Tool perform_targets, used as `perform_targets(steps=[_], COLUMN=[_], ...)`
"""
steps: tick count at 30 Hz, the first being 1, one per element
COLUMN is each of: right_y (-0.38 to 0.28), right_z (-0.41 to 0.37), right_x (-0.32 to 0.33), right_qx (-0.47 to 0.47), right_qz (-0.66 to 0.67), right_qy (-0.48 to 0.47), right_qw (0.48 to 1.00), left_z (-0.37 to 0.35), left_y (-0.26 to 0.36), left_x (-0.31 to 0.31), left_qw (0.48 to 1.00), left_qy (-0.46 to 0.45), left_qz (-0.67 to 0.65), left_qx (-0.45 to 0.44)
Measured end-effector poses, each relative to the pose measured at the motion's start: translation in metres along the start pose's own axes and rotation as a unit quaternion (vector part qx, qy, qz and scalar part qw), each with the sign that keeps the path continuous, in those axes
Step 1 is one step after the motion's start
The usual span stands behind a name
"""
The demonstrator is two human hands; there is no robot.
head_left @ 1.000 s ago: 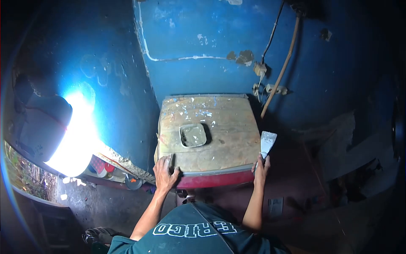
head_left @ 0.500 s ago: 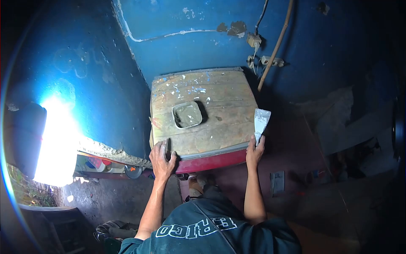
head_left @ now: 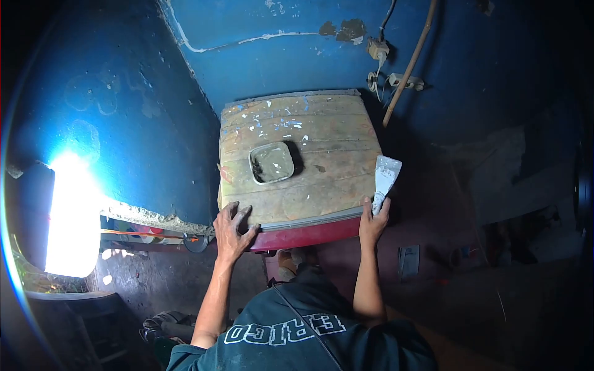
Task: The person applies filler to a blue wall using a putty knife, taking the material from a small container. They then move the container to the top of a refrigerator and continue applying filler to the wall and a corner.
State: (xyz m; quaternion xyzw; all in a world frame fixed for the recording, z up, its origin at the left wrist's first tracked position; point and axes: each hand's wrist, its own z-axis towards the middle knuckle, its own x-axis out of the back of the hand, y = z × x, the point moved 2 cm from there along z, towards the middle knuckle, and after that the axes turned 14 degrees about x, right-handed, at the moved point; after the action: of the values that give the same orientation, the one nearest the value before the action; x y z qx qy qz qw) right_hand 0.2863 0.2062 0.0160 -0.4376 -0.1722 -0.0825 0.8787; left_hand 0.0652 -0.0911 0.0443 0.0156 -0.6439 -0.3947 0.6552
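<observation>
My right hand (head_left: 374, 224) is closed around the handle of a putty knife (head_left: 387, 175), its pale, smeared blade pointing up beside the right edge of the worn tabletop (head_left: 334, 195). At the near left corner of that top rests my left hand (head_left: 231, 234), fingers spread and holding nothing. Between and beyond both hands, a small square tub (head_left: 288, 163) with grey paste in it sits on the surface. Flakes of white and blue paint are scattered toward the back.
Blue walls (head_left: 272, 68) meet in a corner behind the table. On the right, a wooden stick (head_left: 409, 68) leans near a power strip (head_left: 405, 81) and cables. Bright light enters through an opening (head_left: 73, 222) at left. A red edge (head_left: 309, 235) fronts the table.
The fingers of my left hand have spread a little at the corner. The putty knife stays in my right hand, its blade slightly more tilted. The camera view has shifted slightly.
</observation>
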Motion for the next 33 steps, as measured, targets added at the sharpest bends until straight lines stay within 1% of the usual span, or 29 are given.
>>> perform_targets(steps=[1,2,3,4,6,7,8,10,12,14,16,20,22,25,26,28,30,32,33], right_y=[0.013,0.034,0.039,0.046,0.051,0.052,0.049,0.042,0.006,0.009,0.008,0.001,0.006,0.003,0.003,0.029,0.036,0.041,0.052], right_z=[-0.003,-0.005,-0.004,-0.005,-0.003,-0.002,0.001,0.005,0.016,0.019,0.024,0.044,0.06,0.099,0.115,0.144,0.183,0.228,0.247], right_x=[-0.003,-0.008,-0.009,-0.008,-0.006,-0.004,-0.003,0.002,0.015,0.021,0.029,0.041,0.04,0.029,0.025,0.006,-0.013,-0.033,-0.046], right_qx=[-0.001,0.043,0.087,0.088,-0.048,-0.047,-0.04,-0.03,-0.161,-0.16,-0.18,-0.153,-0.13,-0.062,-0.059,-0.052,-0.019,-0.023,0.035], right_qz=[0.0,-0.014,-0.028,-0.029,0.07,0.069,0.095,0.121,0.181,0.196,0.235,0.204,0.199,0.129,0.124,0.13,0.123,0.112,0.071], right_qy=[0.0,0.01,0.019,0.02,-0.035,-0.036,-0.052,-0.067,-0.086,-0.088,-0.078,-0.068,-0.086,-0.147,-0.172,-0.191,-0.213,-0.268,-0.267], right_qw=[1.0,0.999,0.996,0.996,0.996,0.996,0.993,0.99,0.966,0.963,0.952,0.965,0.968,0.979,0.976,0.972,0.969,0.957,0.96], left_z=[0.003,0.005,0.008,0.012,0.019,0.022,0.021,0.022,0.015,0.003,-0.013,-0.032,-0.035,-0.039,-0.04,-0.043,-0.043,-0.042,-0.041], left_y=[-0.002,-0.002,0.002,0.0,-0.001,-0.002,-0.003,-0.007,-0.003,-0.001,0.003,0.003,0.004,0.004,0.004,0.003,0.003,0.005,0.006], left_x=[0.003,0.005,0.009,0.006,0.001,0.0,0.0,0.002,0.008,0.01,0.015,0.018,0.019,0.011,0.008,0.004,0.0,-0.005,-0.007], left_qw=[1.0,0.999,0.999,0.999,0.987,0.986,0.986,0.989,0.987,0.987,0.988,0.989,0.991,0.994,0.994,0.994,0.994,0.993,0.993], left_qy=[-0.014,-0.027,-0.005,-0.005,0.023,0.029,0.028,0.018,0.028,0.021,0.011,-0.006,0.002,0.019,0.019,0.041,0.05,0.059,0.071], left_qz=[0.006,0.011,0.029,0.028,0.074,0.052,0.051,-0.037,-0.045,-0.066,-0.069,-0.07,-0.076,-0.072,-0.075,-0.08,-0.086,-0.09,-0.086], left_qx=[-0.008,-0.016,-0.045,-0.046,-0.14,-0.157,-0.155,-0.143,-0.15,-0.142,-0.136,-0.127,-0.11,-0.08,-0.079,-0.059,-0.053,-0.044,-0.037])
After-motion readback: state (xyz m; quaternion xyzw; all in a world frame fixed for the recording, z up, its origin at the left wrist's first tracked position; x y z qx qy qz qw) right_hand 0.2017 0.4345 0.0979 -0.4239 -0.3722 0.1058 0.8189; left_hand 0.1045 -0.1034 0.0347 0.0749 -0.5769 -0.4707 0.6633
